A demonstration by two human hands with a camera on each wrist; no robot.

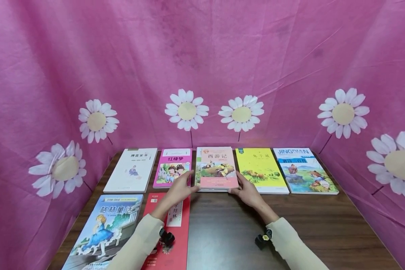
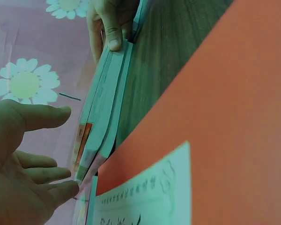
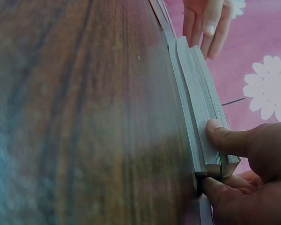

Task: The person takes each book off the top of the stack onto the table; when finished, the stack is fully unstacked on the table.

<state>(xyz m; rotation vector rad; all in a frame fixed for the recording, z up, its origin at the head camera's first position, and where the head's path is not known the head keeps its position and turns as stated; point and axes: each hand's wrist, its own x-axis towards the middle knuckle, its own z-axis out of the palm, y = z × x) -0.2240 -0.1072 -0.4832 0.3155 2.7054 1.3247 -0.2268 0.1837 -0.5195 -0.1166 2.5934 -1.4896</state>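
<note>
A pink-covered book (image 1: 218, 168) lies on top of a small stack at the back middle of the table, with a green-edged cover showing under its left side. My right hand (image 1: 248, 191) holds the stack's near right corner. In the right wrist view its thumb (image 3: 225, 136) presses the page edges, while the other fingers curl around and below the corner. At the stack's left side, my left hand (image 1: 180, 189) is open. Its fingers and thumb (image 2: 47, 115) are spread in the left wrist view, beside the stacked page edges (image 2: 105, 108), and hold nothing.
Left of the stack lie a magenta book (image 1: 172, 176) and a white book (image 1: 131, 170); right of it, a yellow book (image 1: 263, 172) and a blue book (image 1: 305, 170). A blue storybook (image 1: 104, 228) and a red book (image 1: 175, 243) lie nearer on the wooden table (image 1: 229, 232). Pink curtain (image 1: 216, 56) stands behind.
</note>
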